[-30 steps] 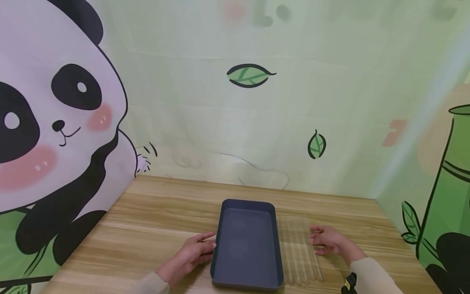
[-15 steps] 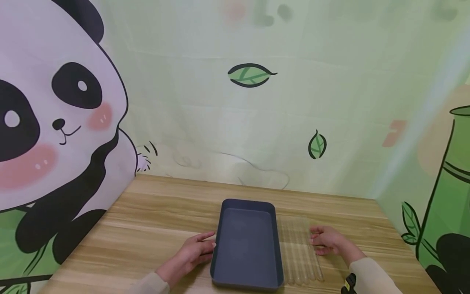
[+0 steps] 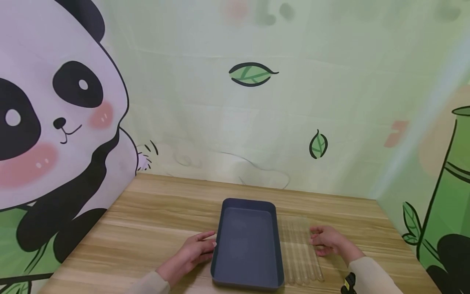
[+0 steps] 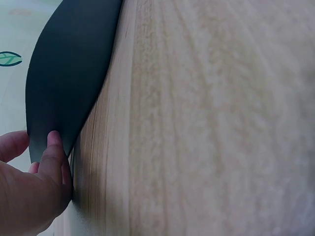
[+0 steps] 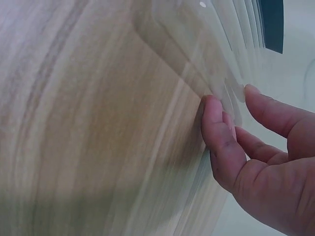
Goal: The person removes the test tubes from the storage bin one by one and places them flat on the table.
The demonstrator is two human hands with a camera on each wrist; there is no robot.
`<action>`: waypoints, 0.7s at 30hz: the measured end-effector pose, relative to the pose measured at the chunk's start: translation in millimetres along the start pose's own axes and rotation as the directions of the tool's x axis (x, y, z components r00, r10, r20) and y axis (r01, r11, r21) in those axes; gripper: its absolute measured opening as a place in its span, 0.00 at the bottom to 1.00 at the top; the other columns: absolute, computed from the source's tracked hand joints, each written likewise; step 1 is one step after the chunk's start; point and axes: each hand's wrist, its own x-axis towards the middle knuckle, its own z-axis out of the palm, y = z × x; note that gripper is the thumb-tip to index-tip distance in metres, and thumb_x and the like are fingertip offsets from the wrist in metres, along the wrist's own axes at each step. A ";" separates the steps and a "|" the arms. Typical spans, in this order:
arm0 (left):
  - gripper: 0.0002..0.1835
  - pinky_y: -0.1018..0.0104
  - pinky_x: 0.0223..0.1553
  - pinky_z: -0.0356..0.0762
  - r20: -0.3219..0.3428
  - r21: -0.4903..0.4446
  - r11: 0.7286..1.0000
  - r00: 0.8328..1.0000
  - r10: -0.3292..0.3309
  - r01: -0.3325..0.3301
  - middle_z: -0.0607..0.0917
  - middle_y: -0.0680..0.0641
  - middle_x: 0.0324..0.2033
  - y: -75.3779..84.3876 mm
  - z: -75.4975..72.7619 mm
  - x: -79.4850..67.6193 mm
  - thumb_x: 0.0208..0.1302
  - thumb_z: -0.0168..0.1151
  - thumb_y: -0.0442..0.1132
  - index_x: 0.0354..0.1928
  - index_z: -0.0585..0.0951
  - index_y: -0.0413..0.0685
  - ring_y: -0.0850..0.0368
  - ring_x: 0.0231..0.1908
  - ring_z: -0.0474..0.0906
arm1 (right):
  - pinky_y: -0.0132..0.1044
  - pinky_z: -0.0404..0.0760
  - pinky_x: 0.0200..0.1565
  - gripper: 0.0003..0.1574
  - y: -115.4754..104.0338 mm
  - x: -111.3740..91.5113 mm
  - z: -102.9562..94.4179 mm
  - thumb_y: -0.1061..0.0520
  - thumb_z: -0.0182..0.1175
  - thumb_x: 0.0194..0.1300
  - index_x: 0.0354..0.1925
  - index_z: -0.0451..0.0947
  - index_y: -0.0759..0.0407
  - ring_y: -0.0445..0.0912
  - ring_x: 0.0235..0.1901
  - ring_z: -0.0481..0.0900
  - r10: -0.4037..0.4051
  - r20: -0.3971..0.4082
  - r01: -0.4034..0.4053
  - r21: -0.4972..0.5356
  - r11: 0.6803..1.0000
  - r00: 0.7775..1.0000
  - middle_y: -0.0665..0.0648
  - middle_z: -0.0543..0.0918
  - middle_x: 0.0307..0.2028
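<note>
A dark blue rectangular tray [image 3: 244, 245] lies lengthwise before me with nothing in it. My left hand [image 3: 192, 253] is at its left side, fingers loosely bent. In the left wrist view those fingertips touch the tray's outer wall [image 4: 74, 64]. Along the tray's right side lies a row of several clear test tubes [image 3: 299, 253], rounded ends towards me. My right hand [image 3: 328, 241] is at the row's outer edge. The right wrist view shows its relaxed fingertips touching the outermost tube [image 5: 179, 56], thumb and fingers spread apart. Part of that hand's fingers is hidden behind the front ones.
The wood-grain table [image 3: 161, 216] reaches back to a pale green cloth wall [image 3: 183, 90] printed with leaves. A panda print [image 3: 84, 94] covers the left wall, a bamboo print [image 3: 451, 196] the right. A black and yellow item [image 3: 348, 283] sits at the right sleeve.
Hardly anything differs. The head view has shifted very slightly; both hands, the tray and the tubes keep their places.
</note>
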 end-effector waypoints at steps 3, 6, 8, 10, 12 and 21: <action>0.32 0.62 0.49 0.85 -0.002 0.002 1.000 1.000 0.001 -0.001 0.74 0.26 0.67 -0.2 0.2 1.7 0.69 0.60 0.28 0.73 0.64 0.28 0.55 0.48 0.84 | 0.33 0.86 0.35 0.38 -0.3 0.5 -1.1 0.71 0.58 0.69 0.70 0.55 0.82 0.41 0.37 0.76 0.003 -0.003 -0.003 -0.004 1.000 1.000 0.60 0.75 0.44; 0.32 0.62 0.49 0.85 -0.002 0.001 1.000 1.000 0.003 -0.003 0.73 0.26 0.67 -0.6 0.3 2.5 0.69 0.60 0.28 0.73 0.64 0.28 0.56 0.48 0.84 | 0.34 0.87 0.36 0.38 1.5 1.9 -4.1 0.69 0.58 0.69 0.70 0.54 0.83 0.41 0.38 0.77 -0.005 0.007 0.005 -0.028 1.000 1.000 0.62 0.78 0.46; 0.32 0.62 0.48 0.85 0.000 0.001 1.000 1.000 0.004 -0.004 0.73 0.26 0.67 -0.8 0.3 2.2 0.69 0.60 0.28 0.73 0.64 0.28 0.56 0.48 0.84 | 0.34 0.87 0.37 0.38 4.2 3.3 -6.9 0.68 0.56 0.70 0.70 0.54 0.83 0.41 0.37 0.78 -0.005 0.016 0.005 -0.024 1.000 1.000 0.60 0.80 0.44; 0.32 0.63 0.48 0.85 0.002 0.000 1.000 1.000 0.006 -0.006 0.74 0.26 0.67 -0.7 0.6 1.1 0.69 0.60 0.28 0.73 0.63 0.27 0.56 0.47 0.84 | 0.34 0.87 0.38 0.37 6.9 4.4 -10.3 0.66 0.54 0.72 0.70 0.53 0.84 0.40 0.37 0.79 -0.016 0.038 0.016 -0.010 1.000 0.999 0.57 0.82 0.41; 0.33 0.63 0.48 0.85 0.002 -0.003 1.000 1.000 0.008 -0.008 0.74 0.26 0.67 -1.1 0.9 0.6 0.69 0.60 0.28 0.73 0.63 0.27 0.57 0.47 0.84 | 0.34 0.87 0.38 0.37 8.6 4.5 -13.8 0.65 0.52 0.74 0.70 0.51 0.85 0.39 0.37 0.79 -0.019 0.064 0.017 0.029 0.999 0.998 0.52 0.82 0.37; 0.34 0.65 0.46 0.85 0.031 -0.025 1.000 0.999 0.017 -0.016 0.78 0.28 0.64 -3.0 -4.0 2.0 0.66 0.64 0.30 0.72 0.66 0.28 0.59 0.45 0.85 | 0.33 0.87 0.42 0.38 2.5 -4.6 -22.5 0.63 0.49 0.75 0.72 0.47 0.84 0.38 0.38 0.81 0.007 0.126 -0.020 0.105 0.994 0.992 0.49 0.84 0.37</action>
